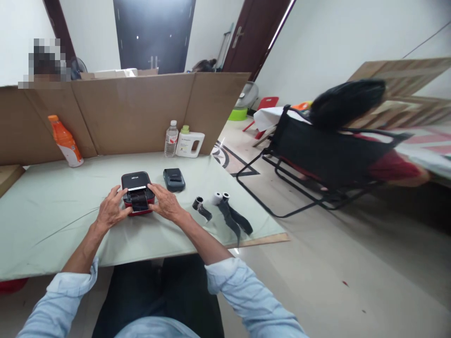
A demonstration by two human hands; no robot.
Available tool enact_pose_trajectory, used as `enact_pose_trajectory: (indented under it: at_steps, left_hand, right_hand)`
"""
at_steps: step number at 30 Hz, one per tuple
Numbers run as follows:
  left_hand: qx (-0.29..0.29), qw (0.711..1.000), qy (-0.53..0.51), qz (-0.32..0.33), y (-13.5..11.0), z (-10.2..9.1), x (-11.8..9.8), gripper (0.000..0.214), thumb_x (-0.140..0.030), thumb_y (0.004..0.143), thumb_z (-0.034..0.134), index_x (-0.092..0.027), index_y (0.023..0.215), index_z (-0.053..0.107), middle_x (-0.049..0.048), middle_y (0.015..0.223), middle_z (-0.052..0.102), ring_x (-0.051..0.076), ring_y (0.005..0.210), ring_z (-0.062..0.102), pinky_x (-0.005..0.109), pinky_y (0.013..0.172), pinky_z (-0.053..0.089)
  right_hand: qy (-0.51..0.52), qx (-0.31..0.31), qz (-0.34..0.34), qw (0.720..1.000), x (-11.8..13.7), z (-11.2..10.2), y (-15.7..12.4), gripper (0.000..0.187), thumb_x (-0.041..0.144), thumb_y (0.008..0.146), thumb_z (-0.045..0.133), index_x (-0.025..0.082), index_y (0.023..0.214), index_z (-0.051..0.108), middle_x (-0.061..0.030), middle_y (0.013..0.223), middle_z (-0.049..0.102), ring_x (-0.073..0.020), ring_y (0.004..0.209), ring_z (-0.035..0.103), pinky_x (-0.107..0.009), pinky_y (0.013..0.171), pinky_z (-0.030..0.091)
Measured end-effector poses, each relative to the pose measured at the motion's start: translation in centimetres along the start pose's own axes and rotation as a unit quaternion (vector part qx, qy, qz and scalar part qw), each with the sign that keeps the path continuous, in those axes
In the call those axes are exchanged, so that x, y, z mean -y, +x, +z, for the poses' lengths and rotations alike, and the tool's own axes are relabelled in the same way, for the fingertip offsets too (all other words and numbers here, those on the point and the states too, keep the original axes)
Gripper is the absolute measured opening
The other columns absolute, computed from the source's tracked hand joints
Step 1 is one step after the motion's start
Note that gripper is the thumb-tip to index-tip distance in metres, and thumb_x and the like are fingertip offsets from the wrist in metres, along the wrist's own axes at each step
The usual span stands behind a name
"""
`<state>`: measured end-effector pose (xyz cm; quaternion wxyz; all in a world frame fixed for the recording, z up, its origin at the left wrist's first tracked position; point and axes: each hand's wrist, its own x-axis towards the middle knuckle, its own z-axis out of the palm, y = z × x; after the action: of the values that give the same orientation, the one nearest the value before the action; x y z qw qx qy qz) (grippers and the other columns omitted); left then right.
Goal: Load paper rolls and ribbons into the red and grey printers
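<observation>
orange bottle (66,142): far left of and behind the red-and-black printer (136,180), leaning against the cardboard wall (134,112), well apart from both hands.
left hand (112,209): on the printer's left side, fingers spread narrowly and curled against its casing, thumb at the front corner.
printer: on the pale green table (52,220), directly ahead of the person and held between the two hands, with something black at its front opening.
right hand (165,203): pressed to the printer's right side, fingers bent and holding the casing.
dark small printer (174,179): just right of the printer, near the right hand's fingertips but not touching.
water bottle (171,139), white jug (189,142): behind and right of the printer, by the wall.
black roll (198,203), white rolls (220,197): right of the printer, beside the right wrist, their black strips trailing toward the near edge.
open room: bare table left of and in front of the printer.
edge: the table's right edge lies right of the rolls, with the folding chair (317,155) beyond it.
</observation>
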<state>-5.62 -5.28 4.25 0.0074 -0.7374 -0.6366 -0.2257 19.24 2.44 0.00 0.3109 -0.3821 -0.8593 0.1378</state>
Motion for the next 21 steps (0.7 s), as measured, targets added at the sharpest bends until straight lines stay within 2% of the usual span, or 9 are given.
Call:
enact_pose_trajectory:
  at_steps: [8, 11, 18, 21]
  left_hand:
    - [-0.005, 0.999, -0.048, 0.024, -0.1, 1.4, 0.9, 0.077, -0.029, 0.082, 0.073, -0.021, 0.155, 0.049, 0.0146, 0.148, 0.062, 0.033, 0.129, 0.068, 0.046, 0.109, 0.058]
    - [-0.012, 0.998, -0.053, 0.024, -0.1, 1.7, 0.9, 0.079, -0.030, 0.081, 0.074, -0.021, 0.156, 0.048, 0.0145, 0.148, 0.063, 0.033, 0.127, 0.068, 0.046, 0.108, 0.058]
    - [0.007, 0.999, -0.024, 0.024, 0.4, 0.2, 0.2, 0.073, -0.036, 0.079, 0.079, -0.025, 0.148, 0.059, 0.0104, 0.144, 0.066, 0.032, 0.127, 0.068, 0.040, 0.104, 0.059]
    - [0.007, 1.000, -0.016, 0.025, 0.3, 0.1, 0.3, 0.072, -0.035, 0.081, 0.078, -0.024, 0.150, 0.058, 0.0114, 0.148, 0.064, 0.033, 0.130, 0.067, 0.042, 0.107, 0.059]
  right_hand:
    - [0.030, -0.029, 0.001, 0.999, 0.3, 1.0, -1.0, 0.083, 0.022, 0.089, 0.075, 0.020, 0.165, 0.040, -0.0195, 0.165, 0.050, -0.0307, 0.153, 0.050, -0.051, 0.124, 0.046]
    - [0.037, -0.030, 0.009, 0.999, 0.2, 1.1, -1.4, 0.082, 0.022, 0.090, 0.074, 0.020, 0.164, 0.040, -0.0192, 0.166, 0.048, -0.0311, 0.152, 0.050, -0.051, 0.123, 0.047]
    - [0.015, 0.009, 0.029, 0.999, 0.4, -0.1, -0.8, 0.075, 0.027, 0.086, 0.082, 0.017, 0.155, 0.053, -0.0210, 0.159, 0.055, -0.0341, 0.148, 0.053, -0.052, 0.121, 0.048]
    - [0.031, 0.005, 0.053, 0.998, 1.0, 0.3, -1.0, 0.079, 0.027, 0.089, 0.078, 0.018, 0.161, 0.045, -0.0208, 0.162, 0.053, -0.0344, 0.146, 0.055, -0.051, 0.118, 0.051]
